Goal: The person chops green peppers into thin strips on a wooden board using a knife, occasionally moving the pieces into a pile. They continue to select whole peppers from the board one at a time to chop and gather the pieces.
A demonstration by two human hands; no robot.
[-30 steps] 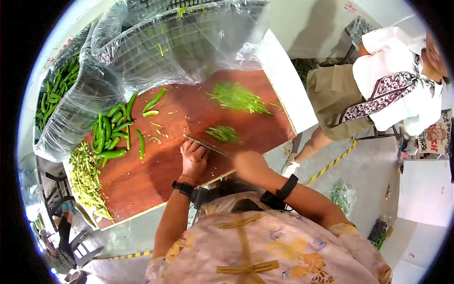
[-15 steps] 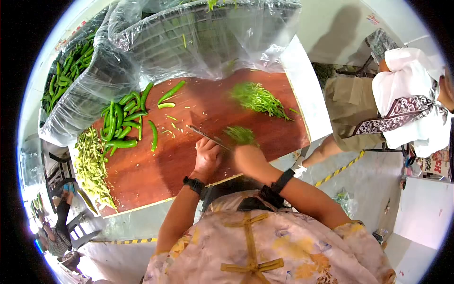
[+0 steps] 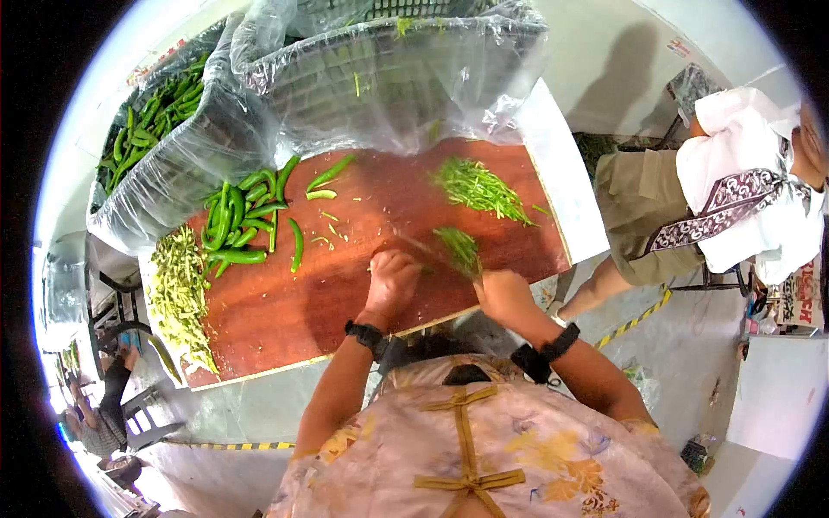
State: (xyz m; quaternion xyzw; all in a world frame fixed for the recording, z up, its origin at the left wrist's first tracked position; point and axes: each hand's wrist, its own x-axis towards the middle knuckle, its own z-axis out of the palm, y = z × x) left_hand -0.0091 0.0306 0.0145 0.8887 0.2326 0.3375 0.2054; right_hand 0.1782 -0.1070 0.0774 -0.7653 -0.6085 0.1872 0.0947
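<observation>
My right hand [image 3: 505, 298] is closed around the handle of a knife [image 3: 430, 249], whose motion-blurred blade slants up and left over the red-brown board [image 3: 276, 319]. To its left, my left hand [image 3: 395, 276] is closed with fingers curled down; a bit of green pepper [image 3: 425, 269] shows at the fingertips, the rest hidden. Just beyond the blade lies a small heap of thin green shreds [image 3: 458, 249]. Farther off sits a larger pile of green strips [image 3: 484, 192]. Whole long green peppers [image 3: 233, 216] lie to the left, with pale pepper scraps [image 3: 180, 298] at the board's left edge.
Plastic-lined crates stand along the far side, one [image 3: 389, 82] behind the board and one with green peppers [image 3: 160, 121] at the left. A person in a white top [image 3: 734, 155] is on the right. Yellow-black tape [image 3: 639, 319] marks the floor.
The camera view has shifted slightly. My right hand and the knife have moved right, away from my left hand. The small heap of shreds beyond the blade has been pushed to the right.
</observation>
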